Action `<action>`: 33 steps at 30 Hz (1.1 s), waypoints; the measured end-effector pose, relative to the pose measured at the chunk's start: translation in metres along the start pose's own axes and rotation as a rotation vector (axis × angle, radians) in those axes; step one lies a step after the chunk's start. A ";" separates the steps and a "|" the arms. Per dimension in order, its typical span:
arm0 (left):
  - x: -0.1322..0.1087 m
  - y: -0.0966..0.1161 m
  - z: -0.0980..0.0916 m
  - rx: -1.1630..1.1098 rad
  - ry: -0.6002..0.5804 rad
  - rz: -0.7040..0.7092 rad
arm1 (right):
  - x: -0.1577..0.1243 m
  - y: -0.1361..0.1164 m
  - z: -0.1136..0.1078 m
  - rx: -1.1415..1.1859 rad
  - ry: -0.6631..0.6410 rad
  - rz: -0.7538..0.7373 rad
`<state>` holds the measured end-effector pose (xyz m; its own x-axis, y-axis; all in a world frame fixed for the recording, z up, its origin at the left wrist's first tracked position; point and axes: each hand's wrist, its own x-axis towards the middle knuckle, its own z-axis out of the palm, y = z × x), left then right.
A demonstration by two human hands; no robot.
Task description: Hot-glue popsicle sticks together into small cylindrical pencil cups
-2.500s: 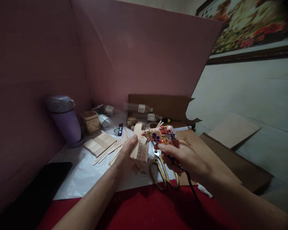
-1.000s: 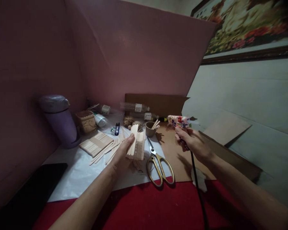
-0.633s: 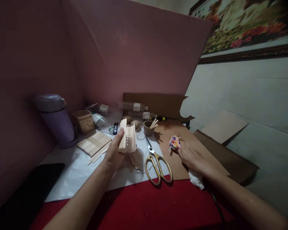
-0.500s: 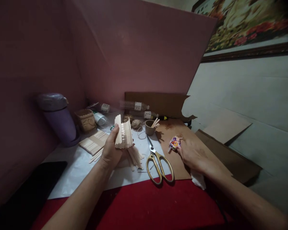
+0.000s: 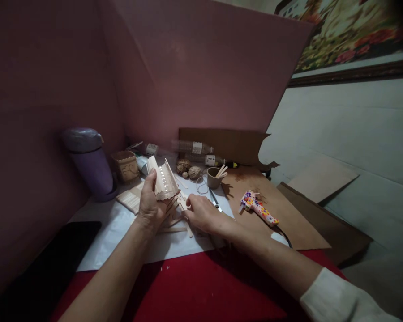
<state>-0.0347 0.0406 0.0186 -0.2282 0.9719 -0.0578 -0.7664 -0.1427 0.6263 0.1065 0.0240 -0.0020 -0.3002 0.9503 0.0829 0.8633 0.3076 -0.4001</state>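
Note:
My left hand [image 5: 150, 201] grips a holder of wooden craft sticks [image 5: 166, 179] set side by side, tilted upward. A strip of clear, shiny surface with a row of glue-like dots shows between its sticks. My right hand [image 5: 201, 212] is just right of it, low over the loose craft sticks [image 5: 189, 230], fingers curled and pinching a craft stick [image 5: 181, 203]. My right hand and forearm hide most of the scissors [image 5: 216, 201]. A flower-patterned glue gun [image 5: 258, 208] lies on the cardboard [image 5: 289, 228] to the right.
Behind the hands are twine balls [image 5: 194, 172], a small pot [image 5: 214, 180] holding sticks, and clear plastic bottles [image 5: 197, 147]. On the left stand a purple tumbler [image 5: 92, 167] and a carved-looking basket [image 5: 126, 166], near a stack of craft sticks [image 5: 130, 200]. A cardboard sheet [image 5: 228, 145] leans behind.
My right hand has let go of the glue gun, leaving it on the cardboard, and moved left to the loose sticks. My left hand has tilted the stick holder and shifted slightly left.

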 end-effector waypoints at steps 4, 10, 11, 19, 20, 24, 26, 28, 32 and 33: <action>-0.002 0.000 0.001 0.030 0.036 -0.043 | 0.011 0.000 0.010 0.051 0.018 0.057; -0.003 0.002 0.004 0.034 0.019 -0.059 | 0.026 0.017 0.008 0.298 0.032 0.142; -0.003 0.002 0.004 0.037 0.021 -0.062 | 0.026 0.019 0.006 0.353 0.032 0.154; -0.004 0.000 0.003 0.040 0.043 -0.080 | 0.015 0.032 -0.009 0.594 0.092 0.150; -0.004 0.000 0.003 0.040 0.042 -0.086 | 0.017 0.035 -0.009 0.583 0.113 0.154; -0.004 0.001 0.004 0.026 0.037 -0.107 | 0.026 0.044 -0.010 0.449 0.192 0.163; -0.005 0.001 0.004 0.021 0.038 -0.107 | 0.028 0.044 -0.011 0.348 0.213 0.151; -0.005 0.001 0.004 0.020 0.037 -0.105 | 0.025 0.041 -0.012 0.250 0.218 0.124; -0.005 0.002 0.004 0.019 0.032 -0.109 | 0.011 0.024 -0.007 0.134 0.157 0.045; -0.005 0.002 0.003 0.020 0.029 -0.111 | 0.008 0.019 -0.004 0.115 0.125 0.027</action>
<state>-0.0329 0.0359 0.0225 -0.1603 0.9756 -0.1498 -0.7760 -0.0308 0.6299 0.1225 0.0376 -0.0055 -0.2184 0.9591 0.1803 0.8161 0.2808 -0.5052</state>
